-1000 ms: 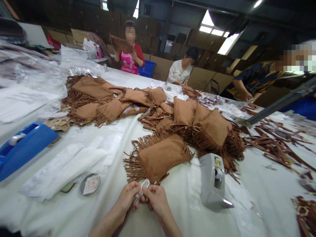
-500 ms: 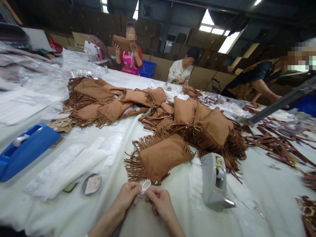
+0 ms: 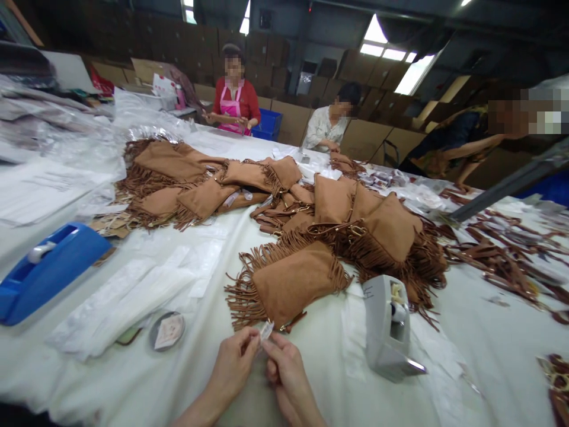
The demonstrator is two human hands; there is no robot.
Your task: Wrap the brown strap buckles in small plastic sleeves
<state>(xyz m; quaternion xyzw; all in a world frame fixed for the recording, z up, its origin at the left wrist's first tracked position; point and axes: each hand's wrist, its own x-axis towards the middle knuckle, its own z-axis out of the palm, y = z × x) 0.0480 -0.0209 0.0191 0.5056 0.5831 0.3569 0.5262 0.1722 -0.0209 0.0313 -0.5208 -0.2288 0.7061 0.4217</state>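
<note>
A brown fringed bag [image 3: 296,281] lies flat on the white-covered table just beyond my hands. At its near corner, a small piece of clear plastic [image 3: 267,330] is at the metal ring, which it now largely covers. My left hand [image 3: 233,359] is closed, with thumb and forefinger pinching the left side of this plastic. From the other side, my right hand [image 3: 288,365] is closed on it too, its fingertips almost meeting the left ones. To the right stands a grey tape dispenser [image 3: 386,332], apart from both hands.
More fringed bags [image 3: 382,228] are heaped beyond. On the left are a blue tape dispenser [image 3: 57,267], white plastic strips [image 3: 128,308] and a round dish [image 3: 155,341]. Brown straps [image 3: 498,252] lie at right, under a slanting metal bar [image 3: 507,181]. Several people work across the table.
My hands have drawn together, and the plastic now wraps the ring that showed before. Across the table, the person in the pink apron has lowered a brown bag out of sight.
</note>
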